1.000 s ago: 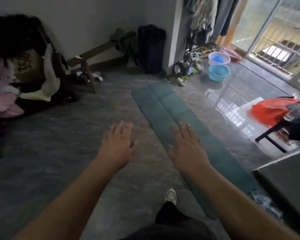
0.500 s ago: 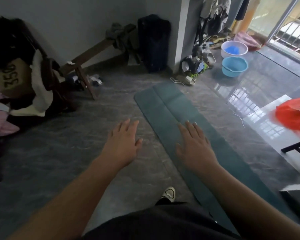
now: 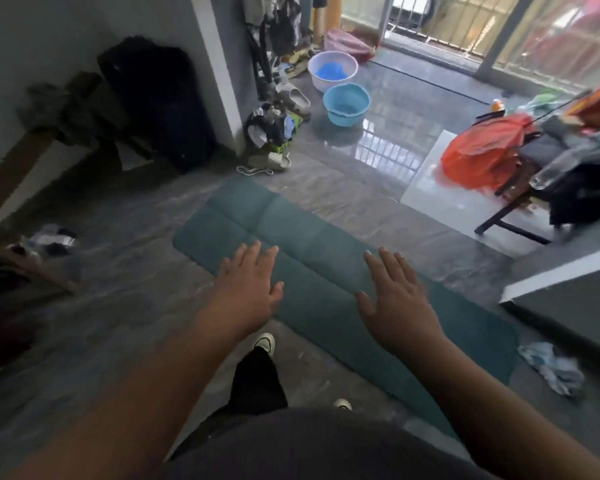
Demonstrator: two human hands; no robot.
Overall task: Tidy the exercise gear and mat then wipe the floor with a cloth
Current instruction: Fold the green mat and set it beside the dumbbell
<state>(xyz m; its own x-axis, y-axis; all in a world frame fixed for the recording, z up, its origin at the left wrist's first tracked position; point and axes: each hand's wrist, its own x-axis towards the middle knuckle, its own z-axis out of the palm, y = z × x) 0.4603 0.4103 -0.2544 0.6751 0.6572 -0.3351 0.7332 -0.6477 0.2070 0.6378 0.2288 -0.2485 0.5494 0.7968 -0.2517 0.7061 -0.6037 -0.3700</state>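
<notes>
Teal exercise mat (image 3: 326,271) lies flat, running far-left to near-right; left hand (image 3: 246,289) and right hand (image 3: 395,306) spread, empty.

A long teal foam mat (image 3: 326,271) with a darker lengthwise crease lies on the grey, marble-veined glossy floor (image 3: 118,306). Near the floor's far edge stand a light-blue plastic basin (image 3: 346,105) and a white round basin (image 3: 332,70) holding something bright blue. An orange-red plastic bag (image 3: 482,154) sits by the right edge, and a pale blue-and-white crumpled cloth (image 3: 551,368) lies beside the mat.
</notes>
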